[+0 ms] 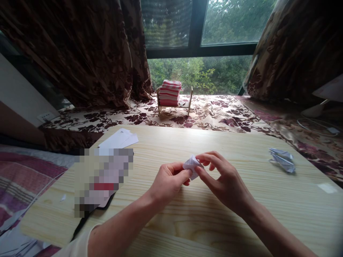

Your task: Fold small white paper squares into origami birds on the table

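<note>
A small piece of folded white paper [192, 162] is held up above the middle of the wooden table [227, 217]. My left hand [169, 180] pinches its lower left side between thumb and fingers. From the other side, my right hand [221, 175] has its thumb and fingertips on the paper's right edge and top. The fingers partly cover the paper, so its full shape is hidden. Farther right on the tabletop lie several folded paper pieces [282, 160], bunched together.
Flat white paper sheets [118, 139] lie at the table's back left, beside a pixelated patch covering a dark-edged object [108, 201]. Behind the table, a small rack [191, 101] holds stacked pink-and-white cloths [169, 93]. A paper scrap [63, 197] lies at left. A lamp [316, 109] stands right.
</note>
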`<action>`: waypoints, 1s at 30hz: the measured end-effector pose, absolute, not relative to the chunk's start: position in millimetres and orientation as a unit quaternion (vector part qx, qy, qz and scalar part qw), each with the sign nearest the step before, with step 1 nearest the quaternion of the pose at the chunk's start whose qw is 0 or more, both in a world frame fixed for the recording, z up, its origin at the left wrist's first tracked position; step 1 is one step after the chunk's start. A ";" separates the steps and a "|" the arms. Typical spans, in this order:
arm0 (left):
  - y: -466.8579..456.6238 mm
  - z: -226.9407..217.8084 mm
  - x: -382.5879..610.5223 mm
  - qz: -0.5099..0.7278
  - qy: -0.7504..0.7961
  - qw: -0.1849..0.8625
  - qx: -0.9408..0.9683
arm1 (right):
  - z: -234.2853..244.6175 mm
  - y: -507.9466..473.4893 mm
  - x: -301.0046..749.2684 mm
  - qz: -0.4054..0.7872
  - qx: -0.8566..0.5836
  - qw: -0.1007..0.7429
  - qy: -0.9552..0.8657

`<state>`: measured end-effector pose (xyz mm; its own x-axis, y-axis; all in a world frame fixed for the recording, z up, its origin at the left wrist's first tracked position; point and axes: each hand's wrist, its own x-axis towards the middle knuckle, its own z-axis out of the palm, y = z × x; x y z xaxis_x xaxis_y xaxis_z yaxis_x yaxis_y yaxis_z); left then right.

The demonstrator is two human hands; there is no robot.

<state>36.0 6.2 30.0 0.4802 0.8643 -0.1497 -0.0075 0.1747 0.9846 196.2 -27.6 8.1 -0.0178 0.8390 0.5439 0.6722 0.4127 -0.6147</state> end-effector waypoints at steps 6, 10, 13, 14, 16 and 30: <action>6.1 29.2 34.9 0.317 0.403 0.646 0.566 | 11.3 -27.0 198.7 0.180 -0.566 0.502 -0.629; 6.7 25.1 35.8 0.335 0.412 0.615 0.582 | 14.6 -27.2 197.4 0.269 -0.595 0.524 -0.547; 6.1 19.6 36.1 0.400 0.413 0.522 0.630 | 16.6 -27.2 196.4 0.295 -0.590 0.531 -0.532; 5.9 17.9 35.9 0.417 0.405 0.485 0.653 | 16.9 -27.2 196.4 0.301 -0.589 0.531 -0.530; 5.8 14.9 35.5 0.431 0.383 0.429 0.695 | 17.2 -27.1 196.9 0.311 -0.589 0.529 -0.525; 14.3 17.1 33.5 0.436 0.427 0.575 0.545 | 11.9 -27.2 194.5 0.459 -0.483 0.501 -0.553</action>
<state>33.5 14.3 17.1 0.2556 0.9666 -0.0165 -0.0361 0.0266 0.9990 194.5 -27.2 11.9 -0.0331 0.9933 0.1111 0.0750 0.1133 -0.9907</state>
